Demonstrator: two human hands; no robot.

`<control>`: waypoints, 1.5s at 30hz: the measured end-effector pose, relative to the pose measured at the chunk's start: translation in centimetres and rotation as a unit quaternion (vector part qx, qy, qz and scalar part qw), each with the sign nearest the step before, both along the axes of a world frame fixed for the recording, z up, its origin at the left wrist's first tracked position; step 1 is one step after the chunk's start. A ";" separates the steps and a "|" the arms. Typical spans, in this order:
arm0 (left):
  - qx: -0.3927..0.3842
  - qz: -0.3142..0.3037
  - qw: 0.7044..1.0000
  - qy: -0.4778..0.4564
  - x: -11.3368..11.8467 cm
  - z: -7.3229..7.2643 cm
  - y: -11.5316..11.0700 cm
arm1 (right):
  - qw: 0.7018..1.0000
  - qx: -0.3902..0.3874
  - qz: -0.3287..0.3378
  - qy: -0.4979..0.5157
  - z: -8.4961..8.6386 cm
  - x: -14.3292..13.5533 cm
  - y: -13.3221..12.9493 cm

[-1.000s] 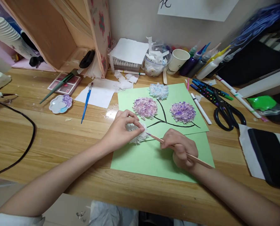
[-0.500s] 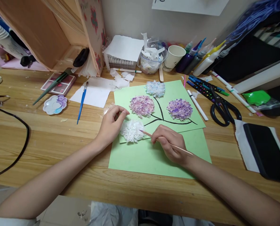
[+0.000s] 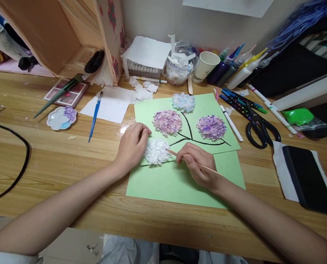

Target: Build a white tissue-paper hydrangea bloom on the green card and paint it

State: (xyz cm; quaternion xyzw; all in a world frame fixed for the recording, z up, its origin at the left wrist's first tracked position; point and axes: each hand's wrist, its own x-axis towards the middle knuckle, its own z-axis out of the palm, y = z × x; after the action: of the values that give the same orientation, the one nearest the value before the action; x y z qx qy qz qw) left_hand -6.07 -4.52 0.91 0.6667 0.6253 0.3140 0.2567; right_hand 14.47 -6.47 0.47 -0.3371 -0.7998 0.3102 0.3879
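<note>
My right hand (image 3: pixel 197 163) is closed around a thin wooden brush (image 3: pixel 207 169), whose purple-tinted tip touches the right side of the white paper flower (image 3: pixel 157 151). Beside that flower's left edge rests my left hand (image 3: pixel 133 145), fingers curled together at the green sheet's left edge; whether they pinch anything is hidden. The upper green sheet (image 3: pixel 210 106) also bears a pink-purple flower (image 3: pixel 167 122), a purple flower (image 3: pixel 211 127), a pale blue flower (image 3: pixel 183 102) and black stem lines (image 3: pixel 207 143). A second green sheet (image 3: pixel 180 187) lies beneath it.
Left of the sheets are a blue brush (image 3: pixel 95 117), a flower-shaped palette (image 3: pixel 61 118) and white paper (image 3: pixel 113 106). Behind stand a tub of paper scraps (image 3: pixel 180 68) and a paper cup (image 3: pixel 206 66). Black scissors (image 3: pixel 258 128) and a black phone (image 3: pixel 308 178) lie right.
The view has shifted slightly. The brush tip stays at the white flower's right side, and both hands keep nearly the same pose.
</note>
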 end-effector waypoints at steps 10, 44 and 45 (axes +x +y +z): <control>0.007 -0.002 1.000 0.007 0.0 -0.1 0.0 | 1.000 -0.025 0.011 -0.014 0.4 -0.4 0.7; 0.003 -0.010 1.000 0.020 -0.4 0.0 0.0 | 0.998 -0.039 0.017 -0.043 2.0 -2.3 2.6; 0.003 -0.010 1.000 0.019 -0.5 0.0 0.0 | 0.998 -0.037 0.020 -0.052 1.9 -2.5 2.7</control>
State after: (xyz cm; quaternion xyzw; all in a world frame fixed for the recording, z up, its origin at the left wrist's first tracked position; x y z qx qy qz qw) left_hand -6.53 -4.49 0.93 0.6794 0.6225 0.3007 0.2460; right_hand 12.00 -3.81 2.38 -0.3509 -0.8135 0.3292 0.3266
